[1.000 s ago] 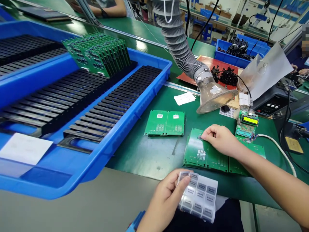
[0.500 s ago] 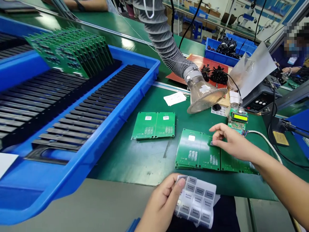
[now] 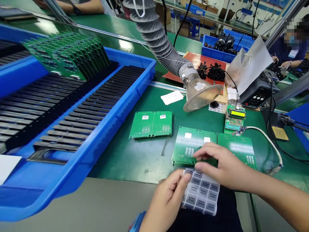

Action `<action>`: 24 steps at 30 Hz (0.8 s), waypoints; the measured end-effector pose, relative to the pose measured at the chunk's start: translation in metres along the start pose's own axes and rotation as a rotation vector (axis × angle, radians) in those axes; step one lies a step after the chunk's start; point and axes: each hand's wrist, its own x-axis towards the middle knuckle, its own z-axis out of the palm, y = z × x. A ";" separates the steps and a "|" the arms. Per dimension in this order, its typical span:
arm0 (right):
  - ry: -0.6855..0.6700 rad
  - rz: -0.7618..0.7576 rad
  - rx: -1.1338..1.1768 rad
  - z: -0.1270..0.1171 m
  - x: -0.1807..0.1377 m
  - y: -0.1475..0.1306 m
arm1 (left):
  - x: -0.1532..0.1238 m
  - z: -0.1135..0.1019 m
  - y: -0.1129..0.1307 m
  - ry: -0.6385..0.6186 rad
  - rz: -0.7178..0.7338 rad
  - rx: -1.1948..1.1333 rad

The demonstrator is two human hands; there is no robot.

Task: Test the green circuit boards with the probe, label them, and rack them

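My left hand (image 3: pixel 166 196) pinches a sheet of silver labels (image 3: pixel 201 193) printed "5000" between thumb and fingers, below the table's front edge. My right hand (image 3: pixel 224 166) hovers at the sheet's upper edge, its thumb and forefinger apart; whether the thumb touches a label I cannot tell. Behind it lies a stack of green circuit boards (image 3: pixel 184 145) with two pale labels on the top one, partly covered by my fingers. Beside this on the right is another green board (image 3: pixel 238 145) with no label visible. A further labelled board stack (image 3: pixel 151 125) sits to the left.
A blue tray (image 3: pixel 135 93) with black slotted racks and upright green boards (image 3: pixel 70 54) fills the left. A grey extraction hose (image 3: pixel 166 48) hangs over the table with its hood (image 3: pixel 201 93). A small display board (image 3: pixel 235 117) with a white cable stands right. A co-worker sits at far right.
My right hand has moved from the board down and left to the label sheet. The board's right half now carries a pale label. The left hand with the sheet has shifted slightly right.
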 end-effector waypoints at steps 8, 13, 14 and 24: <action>0.085 0.174 0.302 0.016 -0.007 -0.007 | 0.002 -0.002 -0.008 -0.014 0.029 0.166; 0.324 0.252 -0.006 -0.039 -0.010 0.023 | 0.003 -0.001 -0.009 -0.156 -0.029 0.038; 0.315 0.290 -0.075 -0.052 -0.010 0.031 | 0.003 -0.001 -0.008 -0.184 -0.070 -0.014; 0.137 0.313 -0.390 -0.062 -0.012 0.061 | 0.004 0.007 0.006 -0.221 -0.399 -0.475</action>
